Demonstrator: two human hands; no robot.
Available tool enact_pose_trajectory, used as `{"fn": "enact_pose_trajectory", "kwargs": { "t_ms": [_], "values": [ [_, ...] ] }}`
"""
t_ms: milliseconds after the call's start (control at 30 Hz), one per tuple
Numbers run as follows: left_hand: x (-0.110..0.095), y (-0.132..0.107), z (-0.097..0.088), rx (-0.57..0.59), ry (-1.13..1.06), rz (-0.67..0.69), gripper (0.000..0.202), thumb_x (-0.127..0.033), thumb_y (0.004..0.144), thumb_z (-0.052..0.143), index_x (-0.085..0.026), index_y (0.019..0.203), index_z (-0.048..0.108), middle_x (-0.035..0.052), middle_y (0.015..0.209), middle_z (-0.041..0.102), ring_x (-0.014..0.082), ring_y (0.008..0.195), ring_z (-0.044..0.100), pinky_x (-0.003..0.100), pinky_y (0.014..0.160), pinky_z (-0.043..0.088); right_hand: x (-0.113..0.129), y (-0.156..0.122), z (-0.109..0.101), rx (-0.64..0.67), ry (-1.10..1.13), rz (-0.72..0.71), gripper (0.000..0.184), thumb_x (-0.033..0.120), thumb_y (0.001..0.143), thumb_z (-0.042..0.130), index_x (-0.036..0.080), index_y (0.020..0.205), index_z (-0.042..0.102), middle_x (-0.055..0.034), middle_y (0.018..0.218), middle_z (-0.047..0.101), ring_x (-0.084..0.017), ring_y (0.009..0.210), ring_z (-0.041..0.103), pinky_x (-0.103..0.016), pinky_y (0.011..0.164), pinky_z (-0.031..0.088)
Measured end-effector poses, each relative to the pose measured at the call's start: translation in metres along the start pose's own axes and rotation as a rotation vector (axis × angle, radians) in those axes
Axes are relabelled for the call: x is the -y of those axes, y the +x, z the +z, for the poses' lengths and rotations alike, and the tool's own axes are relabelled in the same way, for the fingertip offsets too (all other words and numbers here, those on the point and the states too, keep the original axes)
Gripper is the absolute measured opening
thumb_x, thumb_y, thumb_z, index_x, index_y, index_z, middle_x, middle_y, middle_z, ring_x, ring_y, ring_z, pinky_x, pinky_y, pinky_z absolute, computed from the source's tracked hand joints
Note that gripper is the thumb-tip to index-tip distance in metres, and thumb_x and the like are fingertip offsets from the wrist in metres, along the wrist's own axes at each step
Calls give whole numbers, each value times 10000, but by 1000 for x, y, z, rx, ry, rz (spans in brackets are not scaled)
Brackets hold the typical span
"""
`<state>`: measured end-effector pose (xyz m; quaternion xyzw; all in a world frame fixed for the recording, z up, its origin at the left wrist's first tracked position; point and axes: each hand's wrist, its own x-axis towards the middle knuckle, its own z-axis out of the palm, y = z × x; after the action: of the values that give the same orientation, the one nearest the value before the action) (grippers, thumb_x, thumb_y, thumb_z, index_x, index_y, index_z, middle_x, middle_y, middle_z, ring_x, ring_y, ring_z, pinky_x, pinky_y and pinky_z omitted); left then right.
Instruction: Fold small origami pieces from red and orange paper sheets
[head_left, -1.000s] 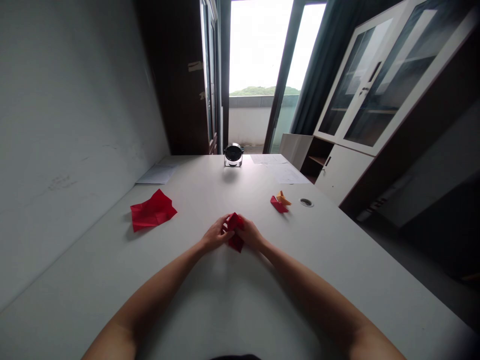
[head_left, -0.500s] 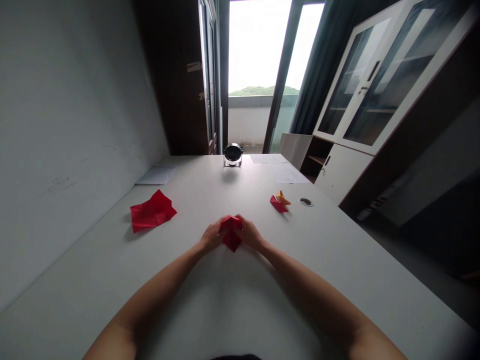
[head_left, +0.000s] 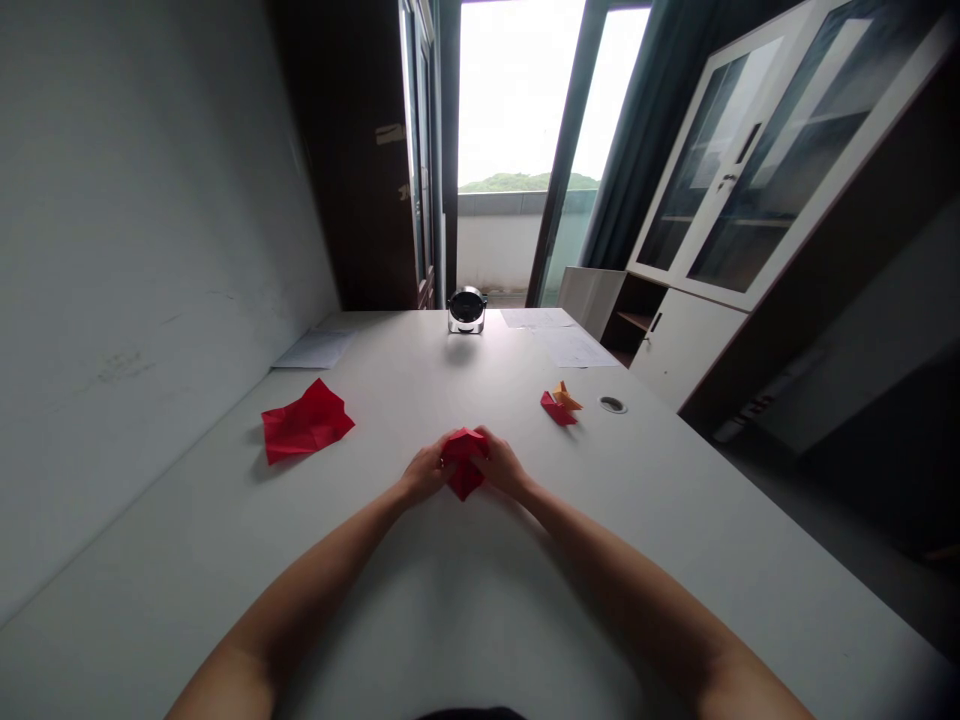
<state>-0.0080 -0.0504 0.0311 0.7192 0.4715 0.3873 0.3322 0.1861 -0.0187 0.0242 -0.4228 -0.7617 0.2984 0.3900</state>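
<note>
Between my two hands is a partly folded piece of red paper point(head_left: 466, 483), its lower corner pointing toward me and its upper flaps raised. My left hand point(head_left: 427, 470) grips its left side, and my right hand point(head_left: 501, 466) grips its right side. Both sets of fingers curl around the edges, partly hidden by the paper. A larger, creased sheet of red paper point(head_left: 307, 424) lies to the left. Over on the right sit a small folded red paper piece point(head_left: 558, 409) and a yellow-orange one point(head_left: 568, 396), touching or overlapping.
The white table point(head_left: 465, 600) stretches toward the window. A small round fan-like device point(head_left: 466, 310) stands at its far end. Flat white papers point(head_left: 313, 349) lie at the far left, others point(head_left: 581, 348) at the far right. A round cable hole point(head_left: 613, 405) is at the right.
The red paper in my hands has shifted slightly, its top flaps tilting and opening toward me. Both hands keep their hold in nearly the same place.
</note>
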Motion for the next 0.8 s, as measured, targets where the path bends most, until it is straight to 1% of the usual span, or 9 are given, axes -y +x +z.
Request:
{"fn": "enact_pose_trajectory", "kwargs": {
  "t_ms": [133, 233, 333, 433, 533, 600, 667, 733, 800],
  "values": [
    [5, 2, -1, -18, 38, 19, 584, -211, 780, 582, -252, 1362, 551, 59, 1218, 683, 276, 1075, 633, 402, 958, 481, 3, -1, 1, 55, 39, -22, 150, 203, 725, 546, 205, 874, 560, 39, 704, 604, -126, 609, 479, -228, 580, 384],
    [8, 3, -2, -24, 6, -9, 561, -217, 812, 536, -264, 1371, 548, 46, 1255, 667, 272, 1111, 623, 413, 993, 465, 7, -2, 1, 95, 83, -49, 92, 221, 750, 535, 204, 840, 540, 42, 698, 584, -121, 614, 466, -223, 575, 377],
    [10, 3, -2, -22, -48, -27, 511, -258, 864, 494, -275, 1371, 551, 34, 1285, 651, 263, 1140, 613, 405, 1002, 464, 10, -3, 0, 97, 98, -71, 108, 208, 766, 512, 206, 869, 543, 35, 720, 603, -123, 621, 480, -223, 581, 381],
    [7, 2, 1, -21, -83, -39, 482, -346, 918, 462, -260, 1387, 536, 51, 1304, 639, 260, 1136, 614, 399, 1007, 464, 10, -2, 0, 57, 87, -48, 127, 209, 781, 509, 208, 900, 553, 27, 727, 632, -126, 606, 503, -225, 574, 382],
    [2, 1, 4, -22, -95, -46, 519, -410, 941, 446, -243, 1431, 482, 67, 1315, 630, 260, 1145, 607, 405, 1023, 455, 9, -1, 2, -14, 43, 4, 88, 225, 783, 535, 213, 868, 551, 27, 703, 641, -129, 589, 514, -226, 566, 379],
    [-2, 0, 8, -24, -100, -45, 557, -412, 943, 452, -251, 1475, 417, 60, 1359, 597, 265, 1209, 570, 422, 1058, 428, 9, -1, 3, -58, -3, 32, 53, 245, 783, 557, 216, 824, 538, 31, 669, 631, -129, 572, 503, -227, 556, 367],
    [-4, -1, 12, -32, -99, -49, 601, -400, 935, 475, -268, 1508, 353, 55, 1431, 530, 274, 1294, 506, 441, 1105, 380, 9, -2, 4, -87, -39, 45, 59, 254, 779, 569, 216, 783, 524, 34, 642, 618, -126, 555, 477, -228, 544, 352],
    [-6, -2, 16, -40, -99, -55, 639, -388, 919, 507, -279, 1522, 323, 57, 1492, 458, 288, 1354, 443, 452, 1142, 331, 10, -2, 5, -103, -50, 41, 60, 240, 770, 562, 214, 744, 513, 34, 626, 609, -122, 548, 449, -230, 539, 341],
    [-5, -2, 19, -40, -111, -54, 663, -377, 907, 529, -285, 1527, 311, 61, 1521, 416, 298, 1378, 410, 461, 1157, 303, 12, -3, 6, -104, -27, 28, 47, 211, 758, 541, 209, 721, 511, 31, 625, 608, -119, 553, 439, -230, 541, 344]
  ]
}}
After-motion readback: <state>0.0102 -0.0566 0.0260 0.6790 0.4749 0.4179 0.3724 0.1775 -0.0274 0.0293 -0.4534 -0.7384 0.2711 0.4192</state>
